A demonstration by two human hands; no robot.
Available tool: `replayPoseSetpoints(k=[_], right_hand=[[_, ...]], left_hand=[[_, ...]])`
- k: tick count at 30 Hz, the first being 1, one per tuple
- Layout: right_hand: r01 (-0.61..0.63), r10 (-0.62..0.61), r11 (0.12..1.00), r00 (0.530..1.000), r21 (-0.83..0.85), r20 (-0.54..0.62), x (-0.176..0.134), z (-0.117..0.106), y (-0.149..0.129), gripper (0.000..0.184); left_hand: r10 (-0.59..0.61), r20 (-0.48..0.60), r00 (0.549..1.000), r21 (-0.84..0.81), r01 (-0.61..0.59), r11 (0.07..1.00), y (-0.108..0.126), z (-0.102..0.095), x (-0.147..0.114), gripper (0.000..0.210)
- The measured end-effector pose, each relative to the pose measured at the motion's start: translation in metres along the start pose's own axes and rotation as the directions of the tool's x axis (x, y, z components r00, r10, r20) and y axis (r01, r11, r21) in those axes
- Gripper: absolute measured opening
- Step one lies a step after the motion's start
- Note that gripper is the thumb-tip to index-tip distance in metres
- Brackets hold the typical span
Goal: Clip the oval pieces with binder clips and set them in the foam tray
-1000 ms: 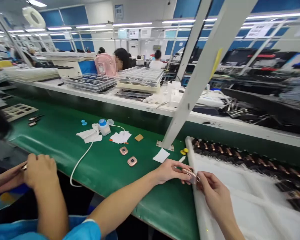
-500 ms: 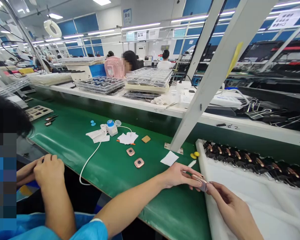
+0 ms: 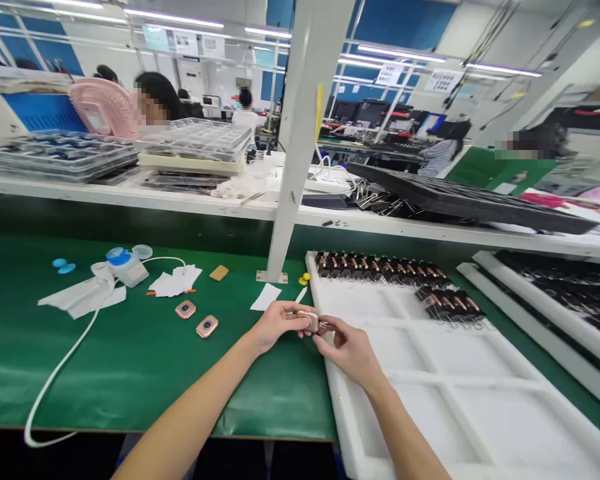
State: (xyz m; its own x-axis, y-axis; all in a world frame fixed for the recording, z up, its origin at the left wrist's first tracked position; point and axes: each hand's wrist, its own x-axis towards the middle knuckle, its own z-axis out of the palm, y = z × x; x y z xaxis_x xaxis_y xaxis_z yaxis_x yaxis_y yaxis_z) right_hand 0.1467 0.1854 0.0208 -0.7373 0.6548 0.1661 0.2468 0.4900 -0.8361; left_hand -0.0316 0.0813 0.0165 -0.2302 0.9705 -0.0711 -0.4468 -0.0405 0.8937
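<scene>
My left hand (image 3: 279,325) pinches a rose-gold smartwatch case (image 3: 309,321) between thumb and fingers, just above the green mat. Against the case's right edge, my right hand (image 3: 349,347) has its thumb and forefinger closed. Something thin and shiny shows at those fingertips, too small to name. Two more watch cases, one (image 3: 185,309) behind the other (image 3: 207,326), lie on the mat to the left with round dark sensors facing up. Behind my left hand are a white paper piece (image 3: 266,297) and a white stick-like item (image 3: 301,294).
A white foam tray (image 3: 420,373) on the right holds rows of black binder clips (image 3: 380,267) around rose-gold pieces. A white post (image 3: 287,200) rises behind my hands. A blue-capped bottle (image 3: 130,268), white cable (image 3: 70,360) and tan pad (image 3: 219,273) sit left.
My view has swung right, bringing more of the foam tray into sight and the neighbouring person out of it. Both hands stay at the watch case.
</scene>
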Motion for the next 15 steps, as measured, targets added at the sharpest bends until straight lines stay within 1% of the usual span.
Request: replayPoseSetpoints(k=[2,3,5,6,9,11,13,15], right_hand=[[-0.073,0.083,0.981,0.995,0.178,-0.046,0.001,-0.004,0.003,0.040],[-0.103,0.124,0.956,0.990,0.275,-0.060,0.001,-0.006,0.005,0.043],[-0.151,0.186,0.893,0.982,0.423,-0.041,0.002,-0.009,0.009,0.047],[-0.175,0.203,0.870,0.979,0.461,-0.011,0.002,-0.010,0.011,0.048],[-0.253,0.213,0.848,0.967,0.465,0.138,0.003,-0.010,0.011,0.047],[-0.282,0.214,0.852,0.956,0.442,0.199,0.003,-0.009,0.009,0.045],[-0.280,0.207,0.856,0.956,0.434,0.209,0.003,-0.010,0.006,0.045],[-0.244,0.176,0.864,0.966,0.441,0.189,0.004,-0.011,0.004,0.046]], left_hand=[[-0.010,0.039,0.999,-0.002,0.010,1.000,0.001,-0.001,0.000,0.057],[-0.021,0.064,0.998,0.003,0.021,1.000,0.002,0.000,-0.001,0.055],[-0.049,0.108,0.993,0.030,0.046,0.998,0.001,0.001,-0.003,0.049],[-0.062,0.127,0.990,0.045,0.057,0.997,0.001,0.003,-0.003,0.045],[-0.080,0.161,0.984,0.079,0.068,0.995,-0.001,0.007,-0.005,0.041],[-0.075,0.155,0.985,0.096,0.061,0.994,-0.002,0.008,-0.005,0.041],[-0.072,0.137,0.988,0.108,0.058,0.992,-0.002,0.009,-0.005,0.042],[-0.066,0.119,0.991,0.103,0.054,0.993,-0.002,0.008,-0.005,0.042]])
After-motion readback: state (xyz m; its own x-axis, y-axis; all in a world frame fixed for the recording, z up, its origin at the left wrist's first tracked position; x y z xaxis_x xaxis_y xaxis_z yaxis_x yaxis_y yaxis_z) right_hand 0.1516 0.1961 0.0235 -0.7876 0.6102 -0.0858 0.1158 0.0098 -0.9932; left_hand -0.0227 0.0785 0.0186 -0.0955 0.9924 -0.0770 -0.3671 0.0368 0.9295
